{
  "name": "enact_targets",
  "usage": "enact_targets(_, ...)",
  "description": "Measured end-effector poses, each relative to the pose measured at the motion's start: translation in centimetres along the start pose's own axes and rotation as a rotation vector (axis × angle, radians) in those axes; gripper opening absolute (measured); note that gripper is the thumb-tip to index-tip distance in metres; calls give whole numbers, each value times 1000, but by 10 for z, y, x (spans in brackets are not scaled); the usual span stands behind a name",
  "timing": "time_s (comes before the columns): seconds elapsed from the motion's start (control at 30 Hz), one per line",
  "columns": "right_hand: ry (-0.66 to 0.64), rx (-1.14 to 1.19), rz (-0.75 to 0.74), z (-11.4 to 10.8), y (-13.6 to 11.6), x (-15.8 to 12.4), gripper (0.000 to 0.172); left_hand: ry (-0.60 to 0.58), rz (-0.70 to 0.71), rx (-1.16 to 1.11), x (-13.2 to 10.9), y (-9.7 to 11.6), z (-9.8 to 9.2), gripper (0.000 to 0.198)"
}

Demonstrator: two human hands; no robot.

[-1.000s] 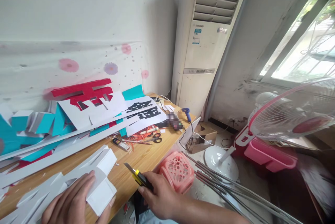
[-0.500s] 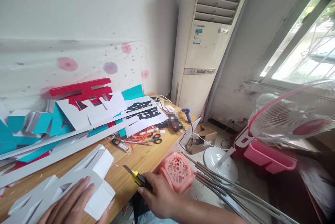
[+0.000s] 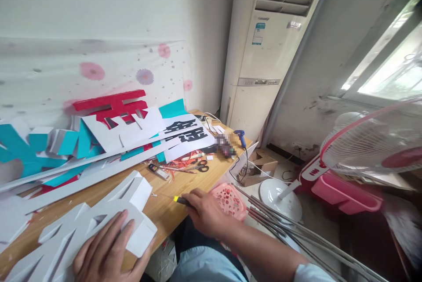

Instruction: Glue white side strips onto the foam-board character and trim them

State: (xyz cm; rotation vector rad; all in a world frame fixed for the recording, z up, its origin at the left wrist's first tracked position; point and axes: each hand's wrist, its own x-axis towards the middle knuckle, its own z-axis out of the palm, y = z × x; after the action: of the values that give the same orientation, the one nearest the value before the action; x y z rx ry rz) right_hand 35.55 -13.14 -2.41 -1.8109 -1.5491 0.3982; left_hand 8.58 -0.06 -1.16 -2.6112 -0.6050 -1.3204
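A white cut-out foam character with raised side walls (image 3: 138, 194) lies on the wooden table at the lower left. My left hand (image 3: 105, 249) rests on top of it, fingers spread and slightly apart. Just right of the table's front edge, my right hand (image 3: 206, 211) is closed around a yellow and black utility knife (image 3: 180, 200). The knife points left above the table, and its thin blade is hard to make out. A gap separates the knife from the white character.
Farther back on the table (image 3: 180, 181) are a phone-like device (image 3: 158, 171), scissors (image 3: 201, 166), a blue glue gun (image 3: 241, 138), printed paper (image 3: 187, 137), and red and teal cut-outs. A pink basket (image 3: 229, 200), metal rods and a fan (image 3: 313, 168) stand at the right.
The view has shifted. My right hand has turned the knife, so the blade shows thin instead of broad. My left hand remains on the white character with its fingers a little more spread.
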Motion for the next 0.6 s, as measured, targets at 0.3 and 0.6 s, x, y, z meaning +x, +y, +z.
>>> enact_targets(0.3,1,-163,121,-3,34,56,21,-47,-44,97,-22,25,1,66)
enact_targets(0.6,-31,-92,25,9,50,89,39,-87,-116,43,-37,21,8,72)
